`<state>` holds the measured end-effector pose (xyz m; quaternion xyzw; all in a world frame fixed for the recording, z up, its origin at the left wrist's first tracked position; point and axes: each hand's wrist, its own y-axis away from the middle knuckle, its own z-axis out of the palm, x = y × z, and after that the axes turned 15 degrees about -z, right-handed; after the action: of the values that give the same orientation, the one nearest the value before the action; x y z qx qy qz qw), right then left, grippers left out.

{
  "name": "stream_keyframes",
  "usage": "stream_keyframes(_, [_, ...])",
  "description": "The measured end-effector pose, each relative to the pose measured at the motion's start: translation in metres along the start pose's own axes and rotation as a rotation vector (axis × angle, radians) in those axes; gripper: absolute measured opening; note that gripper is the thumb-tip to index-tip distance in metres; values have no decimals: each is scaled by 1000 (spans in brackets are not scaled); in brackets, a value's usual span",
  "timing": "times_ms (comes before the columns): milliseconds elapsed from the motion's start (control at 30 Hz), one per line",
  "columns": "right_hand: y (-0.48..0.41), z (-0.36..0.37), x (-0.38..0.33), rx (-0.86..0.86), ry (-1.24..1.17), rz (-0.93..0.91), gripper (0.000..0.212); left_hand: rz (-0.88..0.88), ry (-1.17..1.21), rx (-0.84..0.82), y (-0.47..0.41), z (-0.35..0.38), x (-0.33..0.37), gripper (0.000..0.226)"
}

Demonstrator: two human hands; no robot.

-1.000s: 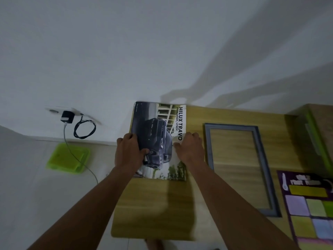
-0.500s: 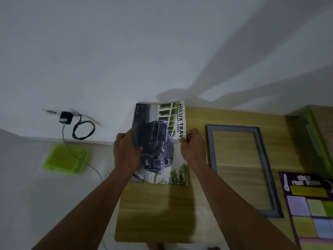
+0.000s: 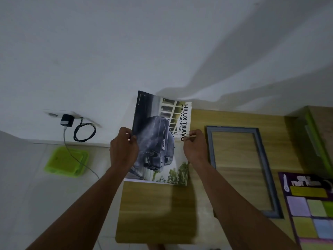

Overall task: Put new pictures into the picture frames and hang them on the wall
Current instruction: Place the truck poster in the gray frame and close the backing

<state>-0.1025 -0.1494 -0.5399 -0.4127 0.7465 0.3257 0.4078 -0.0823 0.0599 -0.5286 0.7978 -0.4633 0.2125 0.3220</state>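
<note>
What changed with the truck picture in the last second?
The truck picture has been lifted off the table, its far edge tilting up toward the wall. The left hand and right hand went from lying on it to pinching its side edges. The grey frame and purple sheet stayed put.

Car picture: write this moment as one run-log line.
left hand: grips car picture left edge | right hand: pinches right edge | grey frame: flat on table

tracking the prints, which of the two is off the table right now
The car picture, held up by its side edges in the left hand and right hand. The purple poster lies flat on the table.
</note>
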Motion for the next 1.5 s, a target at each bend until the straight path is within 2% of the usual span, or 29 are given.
stream_keyframes(167, [3,-18,-18,44,-59,-8,15,103,143,-229,9,-18,12,36])
stream_keyframes(300, [10,-46,-43,28,67,-104,27,221,219,-175,30,-43,32,44])
stream_keyframes(400, [18,-64,-69,19,159,-269,32,388,261,-126,65,-54,59,44])
stream_keyframes(500, [33,-88,-108,-43,69,-353,48,487,247,-110,104,-54,89,46])
stream_keyframes(600, [41,-110,-127,-149,-76,-289,57,608,73,-40,144,-46,112,50])
stream_keyframes(667, [44,-127,-128,-132,-122,-236,49,666,-3,-51,167,-35,120,51])
stream_keyframes(767, [49,-159,-123,-36,-58,-293,16,736,-39,-79,196,-14,123,45])
stream_keyframes(867, [54,-200,-112,61,64,-342,16,616,77,-147,223,1,133,34])
stream_keyframes(967, [53,-236,-92,52,-77,-263,23,408,171,-120,212,22,136,49])
stream_keyframes(1100, [49,-275,-60,50,-189,-190,22,92,283,-367,183,43,137,66])
stream_keyframes(1167, [44,-286,-41,88,-189,-171,20,82,234,-408,180,52,134,72])
stream_keyframes(1267, [31,-291,-5,110,-148,-138,24,111,145,-379,184,69,128,74])
stream_keyframes(1400, [15,-286,46,35,-56,-89,23,128,54,-308,188,103,115,75])
stream_keyframes(1500, [4,-281,79,-50,28,-61,31,110,7,-286,186,126,106,74])
